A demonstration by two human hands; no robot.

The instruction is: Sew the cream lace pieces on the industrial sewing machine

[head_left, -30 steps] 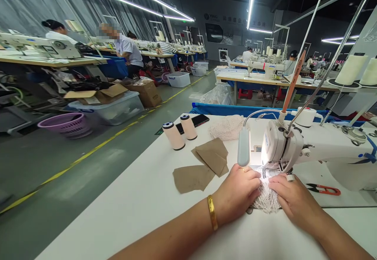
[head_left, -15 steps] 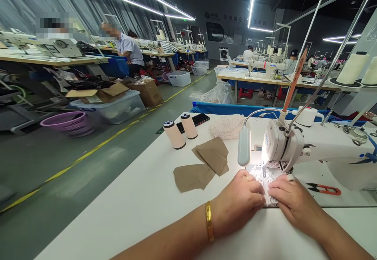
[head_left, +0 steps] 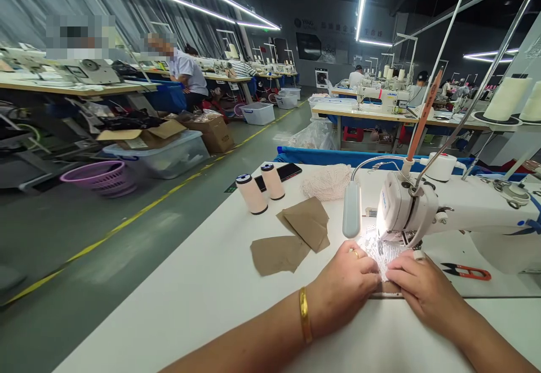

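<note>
White lace fabric (head_left: 384,259) lies under the needle and presser foot of the sewing machine (head_left: 393,207), lit brightly by the small lamp (head_left: 351,211). My left hand (head_left: 349,283) is closed at the lace's left edge, its fingers curled and their tips partly hidden. On the right edge, my right hand (head_left: 422,285) presses the lace with its fingers held together. A brownish strip shows between my hands, just in front of the lace. Red-handled thread snips (head_left: 467,271) lie right of my right hand.
Brown fabric pieces (head_left: 281,254), two peach thread cones (head_left: 252,194), a black phone (head_left: 289,173) and a bundle of pale lace (head_left: 326,182) lie on the white table (head_left: 203,311). A pencil (head_left: 425,114) stands on the machine head. People sit at other machines beyond.
The lace has slid away from me under the presser foot, and its near edge now sits farther forward, uncovering the brownish strip. Both hands stay almost in place.
</note>
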